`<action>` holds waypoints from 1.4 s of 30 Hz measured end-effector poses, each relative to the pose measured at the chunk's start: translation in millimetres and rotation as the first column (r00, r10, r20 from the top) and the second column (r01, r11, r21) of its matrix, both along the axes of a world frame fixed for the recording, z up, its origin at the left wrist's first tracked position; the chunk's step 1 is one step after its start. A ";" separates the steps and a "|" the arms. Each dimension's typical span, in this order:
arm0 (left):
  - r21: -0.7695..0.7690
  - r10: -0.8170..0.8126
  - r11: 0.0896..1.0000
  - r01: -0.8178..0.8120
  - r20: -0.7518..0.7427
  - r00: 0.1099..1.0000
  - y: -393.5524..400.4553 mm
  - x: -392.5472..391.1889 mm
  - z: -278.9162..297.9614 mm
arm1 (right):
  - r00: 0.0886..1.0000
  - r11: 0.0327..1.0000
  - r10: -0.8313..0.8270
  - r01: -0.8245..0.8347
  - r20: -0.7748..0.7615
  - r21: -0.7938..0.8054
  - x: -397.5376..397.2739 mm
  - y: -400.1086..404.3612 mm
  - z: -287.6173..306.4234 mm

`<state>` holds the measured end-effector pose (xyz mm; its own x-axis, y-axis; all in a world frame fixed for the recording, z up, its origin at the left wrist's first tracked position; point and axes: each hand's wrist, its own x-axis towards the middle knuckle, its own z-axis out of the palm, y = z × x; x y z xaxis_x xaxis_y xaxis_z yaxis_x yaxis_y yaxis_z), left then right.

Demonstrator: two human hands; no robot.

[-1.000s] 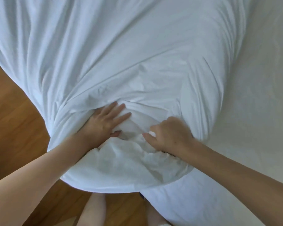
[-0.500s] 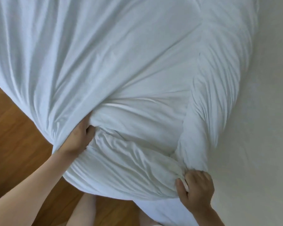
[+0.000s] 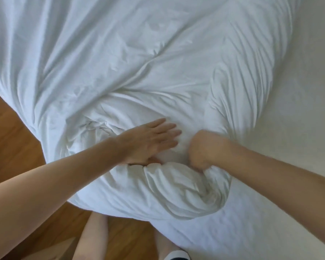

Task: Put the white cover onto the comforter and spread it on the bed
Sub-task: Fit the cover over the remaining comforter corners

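White cover lies bunched and creased; left hand presses flat, right hand grips a fold.

The bed, sheeted off-white, bears the bunched white cover, overhanging the wooden floor.

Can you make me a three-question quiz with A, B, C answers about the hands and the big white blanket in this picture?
1. Where is the bunched end of the white cover?
A. at the bed's near edge, by the person
B. on the floor
C. on a chair

2. What colour is the floor?
A. grey
B. brown wood
C. blue

3. What is the left hand doing?
A. making a fist
B. pressing flat with straight fingers
C. hanging in the air

Answers: 1 A, the bundle lies on the bed near the person's legs. 2 B, warm brown boards show. 3 B, it lies flat on the cover while the right hand grips cloth.
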<state>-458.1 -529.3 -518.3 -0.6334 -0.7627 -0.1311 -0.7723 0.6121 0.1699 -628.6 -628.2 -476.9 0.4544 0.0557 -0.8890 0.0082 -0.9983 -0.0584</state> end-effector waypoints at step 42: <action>0.344 0.524 0.813 -0.470 -0.082 0.848 60.7 55.7 18.6 | 0.581 0.439 -0.690 0.811 -0.432 0.388 -20.4 100.3 5.2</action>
